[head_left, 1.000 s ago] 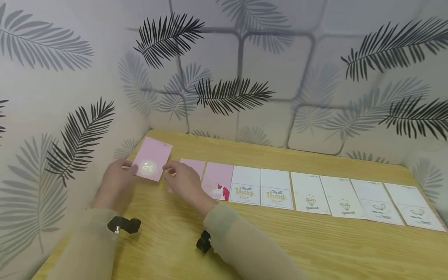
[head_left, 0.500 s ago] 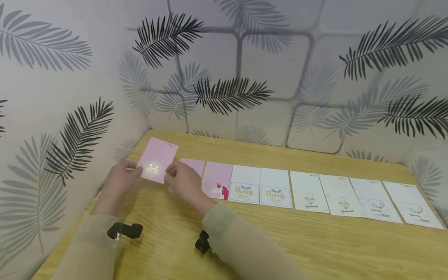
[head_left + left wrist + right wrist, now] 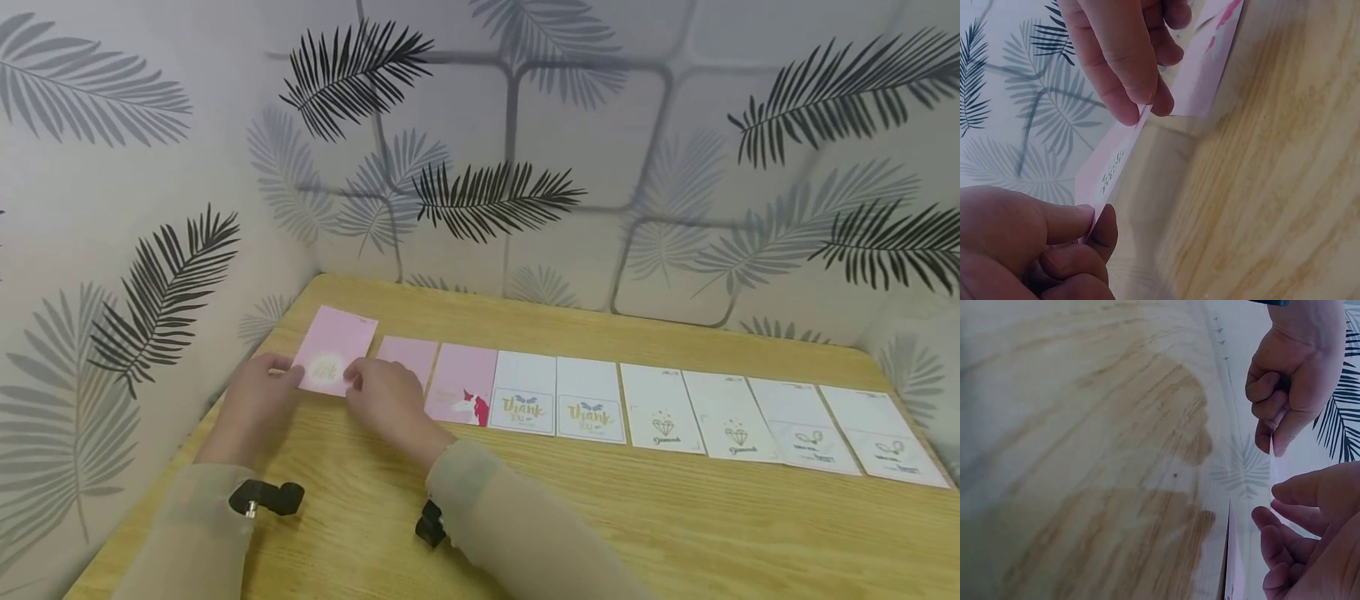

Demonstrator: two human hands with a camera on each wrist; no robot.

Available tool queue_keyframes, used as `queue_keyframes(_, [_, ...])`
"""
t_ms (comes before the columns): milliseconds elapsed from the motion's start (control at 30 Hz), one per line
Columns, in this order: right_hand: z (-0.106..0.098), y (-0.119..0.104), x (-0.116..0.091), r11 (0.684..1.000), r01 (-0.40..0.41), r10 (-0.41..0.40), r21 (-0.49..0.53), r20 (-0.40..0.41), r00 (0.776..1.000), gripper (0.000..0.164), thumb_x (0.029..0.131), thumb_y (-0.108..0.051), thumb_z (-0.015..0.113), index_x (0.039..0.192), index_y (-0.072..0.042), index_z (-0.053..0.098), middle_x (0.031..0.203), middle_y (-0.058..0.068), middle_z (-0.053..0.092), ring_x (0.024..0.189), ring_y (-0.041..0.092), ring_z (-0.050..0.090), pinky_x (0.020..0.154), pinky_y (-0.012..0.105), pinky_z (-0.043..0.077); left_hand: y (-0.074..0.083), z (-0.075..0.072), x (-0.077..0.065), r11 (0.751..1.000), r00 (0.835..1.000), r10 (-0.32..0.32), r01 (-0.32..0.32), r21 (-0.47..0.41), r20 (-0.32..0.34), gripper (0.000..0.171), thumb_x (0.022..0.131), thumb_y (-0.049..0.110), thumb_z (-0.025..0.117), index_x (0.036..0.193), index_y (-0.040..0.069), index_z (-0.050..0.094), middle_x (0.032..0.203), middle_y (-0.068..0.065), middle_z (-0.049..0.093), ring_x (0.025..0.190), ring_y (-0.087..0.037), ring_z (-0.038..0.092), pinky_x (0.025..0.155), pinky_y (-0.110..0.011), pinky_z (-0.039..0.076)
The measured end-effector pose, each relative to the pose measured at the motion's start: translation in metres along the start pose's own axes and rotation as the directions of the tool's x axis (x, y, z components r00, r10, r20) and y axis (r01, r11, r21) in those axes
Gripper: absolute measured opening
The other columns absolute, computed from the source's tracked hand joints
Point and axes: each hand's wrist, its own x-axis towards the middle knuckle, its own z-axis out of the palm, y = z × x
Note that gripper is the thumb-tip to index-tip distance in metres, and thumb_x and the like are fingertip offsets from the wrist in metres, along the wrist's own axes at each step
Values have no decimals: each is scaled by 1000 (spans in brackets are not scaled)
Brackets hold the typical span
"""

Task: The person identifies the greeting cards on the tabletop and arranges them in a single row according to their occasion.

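A pink card (image 3: 334,340) with shiny gold lettering near its lower edge is held between both hands at the left end of the table. My left hand (image 3: 258,400) pinches its lower left edge between thumb and fingers. On the opposite edge, my right hand (image 3: 390,406) pinches the card's lower right corner. The left wrist view shows the card (image 3: 1110,165) tilted, with thumb and curled fingers at each end. Partly hidden behind the right hand lies a second pink card (image 3: 408,354). Beside that one is a pink unicorn card (image 3: 463,379).
To the right, the row goes on along the wooden table (image 3: 600,517): white "thank you" cards (image 3: 525,400), cream diamond cards (image 3: 663,412) and cards with small grey drawings (image 3: 892,437). A leaf-patterned wall (image 3: 585,142) stands behind and at the left.
The right hand has come to the card's right edge and pinches it. The card first shifted a little right and up, then came lower, closer to the table.
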Motion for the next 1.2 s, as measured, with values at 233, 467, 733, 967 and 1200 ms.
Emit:
queue_keyframes(233, [0, -5, -3, 991, 26, -24, -131, 18, 1000, 28, 108, -24, 68, 131, -28, 83, 121, -12, 80, 103, 16, 72, 91, 33, 54, -4, 5, 0, 999, 999, -35, 36, -37, 10, 52, 117, 35, 48, 152, -3, 49, 112, -19, 59, 83, -29, 58, 71, -41, 52])
queue_keyframes(467, [3, -5, -5, 969, 54, -42, -242, 55, 998, 33, 112, -27, 59, 139, -31, 78, 139, -9, 71, 128, 20, 61, 105, 38, 49, -4, 7, 4, 1000, 1000, 5, -5, 16, -9, 46, 116, 30, 51, 142, -7, 55, 127, -25, 58, 101, -35, 56, 86, -45, 47])
queue_keyframes(733, [5, -4, -11, 931, 135, -96, -340, 130, 987, 29, 111, -28, 59, 129, -31, 81, 146, -11, 67, 135, 23, 55, 104, 42, 48, -7, 7, 9, 997, 1000, 14, -13, 78, -8, 45, 114, 27, 52, 138, -11, 57, 136, -32, 59, 116, -44, 57, 101, -59, 47])
queue_keyframes(967, [5, -1, -13, 923, 152, -109, -354, 141, 984, 29, 110, -30, 63, 133, -28, 81, 149, -13, 65, 137, 21, 53, 106, 41, 47, -12, 11, 14, 983, 999, 26, -21, 182, -23, 42, 112, 27, 54, 133, -10, 60, 135, -33, 63, 119, -48, 60, 102, -64, 48])
queue_keyframes(1200, [5, 0, -14, 912, 165, -111, -376, 161, 981, 36, 112, -32, 61, 145, -31, 75, 154, -14, 62, 141, 20, 51, 109, 41, 46, -13, 12, 16, 942, 999, 45, -39, 333, -10, 41, 111, 29, 54, 129, -7, 62, 133, -32, 66, 117, -49, 64, 94, -64, 50])
